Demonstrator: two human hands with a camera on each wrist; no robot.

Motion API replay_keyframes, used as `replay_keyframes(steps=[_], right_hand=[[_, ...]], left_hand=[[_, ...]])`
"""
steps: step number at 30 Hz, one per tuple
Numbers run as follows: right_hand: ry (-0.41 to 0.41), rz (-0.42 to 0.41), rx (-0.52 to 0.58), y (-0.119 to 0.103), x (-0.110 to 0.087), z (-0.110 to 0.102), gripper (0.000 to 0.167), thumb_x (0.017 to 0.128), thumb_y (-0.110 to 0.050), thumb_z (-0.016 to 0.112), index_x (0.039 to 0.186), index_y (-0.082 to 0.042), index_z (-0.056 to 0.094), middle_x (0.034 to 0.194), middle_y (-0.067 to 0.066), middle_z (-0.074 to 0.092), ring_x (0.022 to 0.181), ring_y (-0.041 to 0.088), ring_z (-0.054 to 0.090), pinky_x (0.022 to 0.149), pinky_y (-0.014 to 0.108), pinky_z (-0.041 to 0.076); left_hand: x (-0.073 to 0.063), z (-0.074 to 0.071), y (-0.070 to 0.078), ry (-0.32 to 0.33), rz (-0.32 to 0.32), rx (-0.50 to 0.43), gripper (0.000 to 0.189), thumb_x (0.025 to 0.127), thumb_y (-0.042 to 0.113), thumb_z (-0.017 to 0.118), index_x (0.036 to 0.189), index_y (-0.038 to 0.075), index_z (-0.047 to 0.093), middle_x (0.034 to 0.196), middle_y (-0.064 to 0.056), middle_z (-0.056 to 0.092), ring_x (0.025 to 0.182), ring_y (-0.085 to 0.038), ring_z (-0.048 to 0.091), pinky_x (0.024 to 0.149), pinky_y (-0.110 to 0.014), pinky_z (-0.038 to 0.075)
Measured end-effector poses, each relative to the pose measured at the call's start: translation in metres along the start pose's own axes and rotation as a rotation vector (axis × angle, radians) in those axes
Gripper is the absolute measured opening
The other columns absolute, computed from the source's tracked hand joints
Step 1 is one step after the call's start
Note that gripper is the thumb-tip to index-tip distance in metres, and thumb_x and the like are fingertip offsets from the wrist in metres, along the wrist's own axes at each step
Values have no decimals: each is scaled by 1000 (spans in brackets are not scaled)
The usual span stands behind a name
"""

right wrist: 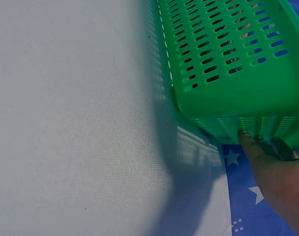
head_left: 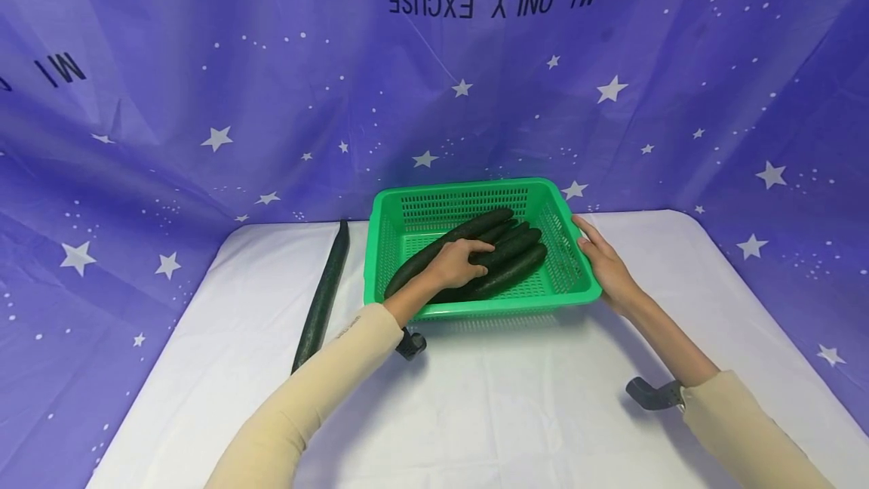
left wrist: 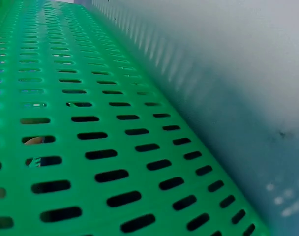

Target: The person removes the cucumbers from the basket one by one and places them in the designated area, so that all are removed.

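Several dark green cucumbers [head_left: 519,266] lie side by side, slanting across a green plastic basket [head_left: 505,308] with slotted walls. Inside it, my left hand [head_left: 455,264] grips one of the middle cucumbers, thumb on one side and fingers over the other. My right hand [head_left: 607,266] rests against the outside of the basket's right end with its fingers stretched out. From the right wrist view, fingertips [right wrist: 244,133] touch the slotted end wall. The left wrist view is filled by the basket's long side wall [left wrist: 115,152]; the left hand is hidden behind it.
Another long cucumber [head_left: 324,296] lies on the white tablecloth [head_left: 495,413] left of the basket, partly covered by the left sleeve [head_left: 305,398]. A purple star-printed curtain [head_left: 326,96] hangs close behind the basket. Dark curved mounts [head_left: 652,393] stick out at both wrists.
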State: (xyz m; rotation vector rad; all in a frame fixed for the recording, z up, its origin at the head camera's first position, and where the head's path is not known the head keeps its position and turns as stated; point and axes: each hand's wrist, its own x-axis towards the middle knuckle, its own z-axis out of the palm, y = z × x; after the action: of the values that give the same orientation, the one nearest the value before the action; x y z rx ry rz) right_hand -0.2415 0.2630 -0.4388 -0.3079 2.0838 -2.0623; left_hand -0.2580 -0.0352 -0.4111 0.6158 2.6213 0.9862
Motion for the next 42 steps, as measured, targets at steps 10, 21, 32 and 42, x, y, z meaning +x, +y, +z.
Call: replay_keyframes(steps=[10,21,32,42], right_hand=[[0,-2,1,1,0,-1,59,111,-35,29,163,-22,4,157,24,18,115,18,53,86,28,53],[-2,-10,8,2,1,-2,60,111,-36,31,163,-21,5,155,23,21,111,18,57,83,29,55],[-2,-6,10,2,0,-2,60,111,-35,30,163,-22,4,156,24,19,113,18,56,83,28,54],[0,2,21,0,0,-2,60,111,-35,31,163,-21,4,157,23,18,112,19,56,83,29,55]], left_hand=[[-1,-3,1,27,32,-31,44,97,10,68,140,8,60,141,-12,56,124,-29,55,94,-40,51],[-16,-30,4,147,88,-105,42,97,8,67,138,6,61,141,-11,56,125,-31,54,90,-42,47],[-51,-77,17,267,63,-216,44,98,12,67,141,13,59,143,-7,55,127,-29,52,84,-40,47],[-95,-113,-14,357,-39,-315,50,97,8,65,146,9,53,143,-14,53,126,-33,52,95,-47,49]])
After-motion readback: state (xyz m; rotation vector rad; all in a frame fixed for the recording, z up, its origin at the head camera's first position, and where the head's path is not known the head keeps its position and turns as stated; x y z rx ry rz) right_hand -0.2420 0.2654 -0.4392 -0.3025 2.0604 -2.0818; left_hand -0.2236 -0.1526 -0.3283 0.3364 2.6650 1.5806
